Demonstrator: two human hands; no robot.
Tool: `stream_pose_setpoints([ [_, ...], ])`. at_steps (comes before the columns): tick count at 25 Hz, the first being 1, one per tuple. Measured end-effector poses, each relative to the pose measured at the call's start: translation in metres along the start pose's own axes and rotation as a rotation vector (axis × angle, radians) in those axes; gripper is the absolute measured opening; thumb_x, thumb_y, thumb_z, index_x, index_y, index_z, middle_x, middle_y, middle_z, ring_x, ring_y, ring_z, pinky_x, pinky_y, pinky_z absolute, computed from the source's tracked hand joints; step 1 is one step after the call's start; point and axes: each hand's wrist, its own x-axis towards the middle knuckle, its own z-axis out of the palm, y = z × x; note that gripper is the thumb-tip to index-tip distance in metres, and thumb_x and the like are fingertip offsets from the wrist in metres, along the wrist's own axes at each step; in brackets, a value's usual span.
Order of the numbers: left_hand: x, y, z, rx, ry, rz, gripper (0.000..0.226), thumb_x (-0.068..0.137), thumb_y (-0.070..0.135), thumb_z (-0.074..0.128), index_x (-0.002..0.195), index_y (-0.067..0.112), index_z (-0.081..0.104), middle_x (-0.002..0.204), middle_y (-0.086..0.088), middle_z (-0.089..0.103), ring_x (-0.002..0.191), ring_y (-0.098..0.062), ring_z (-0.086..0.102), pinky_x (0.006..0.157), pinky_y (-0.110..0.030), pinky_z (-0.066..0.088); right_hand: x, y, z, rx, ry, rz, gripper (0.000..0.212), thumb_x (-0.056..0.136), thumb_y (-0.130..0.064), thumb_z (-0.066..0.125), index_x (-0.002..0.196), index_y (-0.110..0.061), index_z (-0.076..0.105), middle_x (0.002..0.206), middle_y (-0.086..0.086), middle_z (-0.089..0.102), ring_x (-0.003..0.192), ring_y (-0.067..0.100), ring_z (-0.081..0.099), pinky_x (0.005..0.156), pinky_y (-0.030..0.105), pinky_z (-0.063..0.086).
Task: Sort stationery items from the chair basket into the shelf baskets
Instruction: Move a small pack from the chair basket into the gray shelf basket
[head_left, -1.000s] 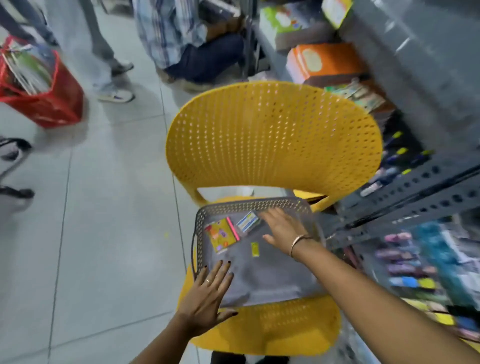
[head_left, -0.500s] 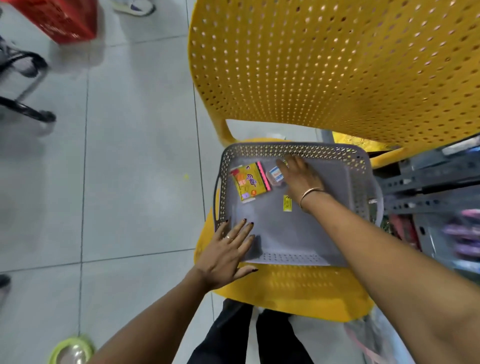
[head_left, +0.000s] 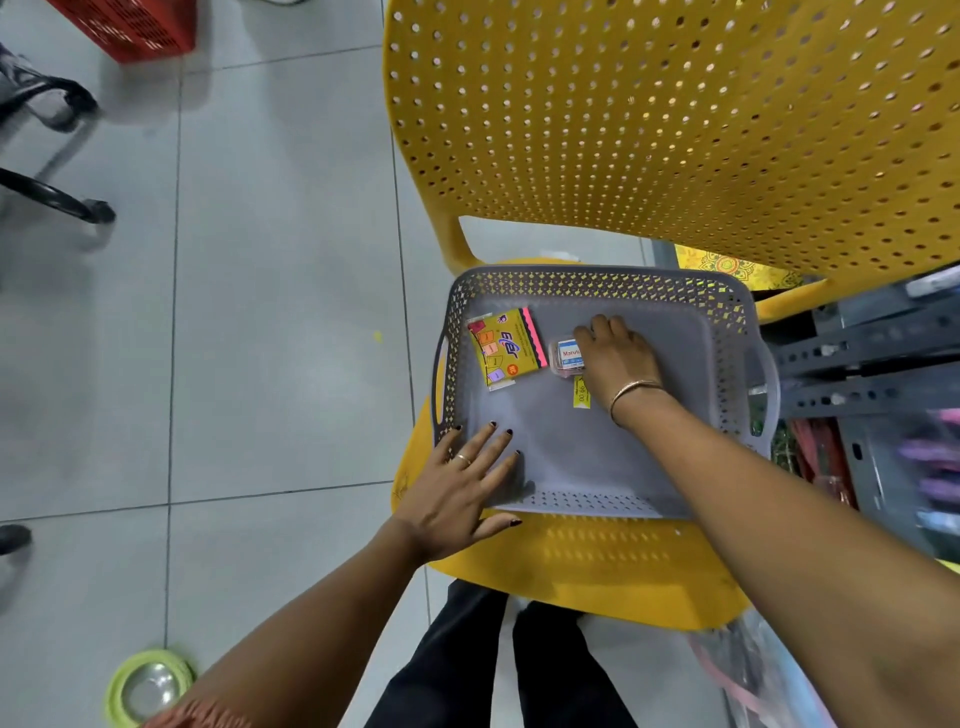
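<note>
Head view: right hand (head_left: 618, 358) lands on the small box (head_left: 567, 355) in the grey basket (head_left: 597, 283).
Fingers curl round its edge; full grip unclear. Looks light, rigid — pinch the sides. Left hand (head_left: 462, 488) lies spread flat, holding nothing, steadying the rim.

The small box (head_left: 568, 355) says "Maruti" in red letters. The yellow sticker (head_left: 582, 393) shows "00 06" (turned sideways, so hard to read).

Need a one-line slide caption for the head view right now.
Right hand reaches a small clear box in the grey basket on the yellow chair; left hand steadies the basket's near corner.
</note>
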Motion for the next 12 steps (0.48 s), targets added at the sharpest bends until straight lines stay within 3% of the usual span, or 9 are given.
stream_pose_setpoints([
  [4, 0.0, -0.001, 0.003, 0.003, 0.01, 0.009, 0.076, 0.092, 0.064, 0.014, 0.134, 0.011, 0.047, 0.143, -0.013, 0.042, 0.134, -0.031, 0.035, 0.105, -0.049, 0.017, -0.004, 0.001, 0.0, 0.024, -0.062, 0.018, 0.044, 0.089, -0.015, 0.055, 0.13, -0.004, 0.042, 0.132, 0.018, 0.044, 0.124, 0.035, 0.039, 0.094, 0.042, 0.041],
  [12, 0.0, 0.0, 0.0, 0.031, 0.008, 0.003, 0.074, 0.093, 0.064, 0.014, 0.137, 0.012, 0.044, 0.145, -0.012, 0.04, 0.135, -0.029, 0.033, 0.106, -0.052, 0.029, -0.029, 0.016, -0.018, 0.059, 0.001, 0.037, 0.045, 0.086, -0.015, 0.059, 0.128, -0.005, 0.046, 0.13, 0.018, 0.048, 0.121, 0.035, 0.043, 0.093, 0.044, 0.042],
])
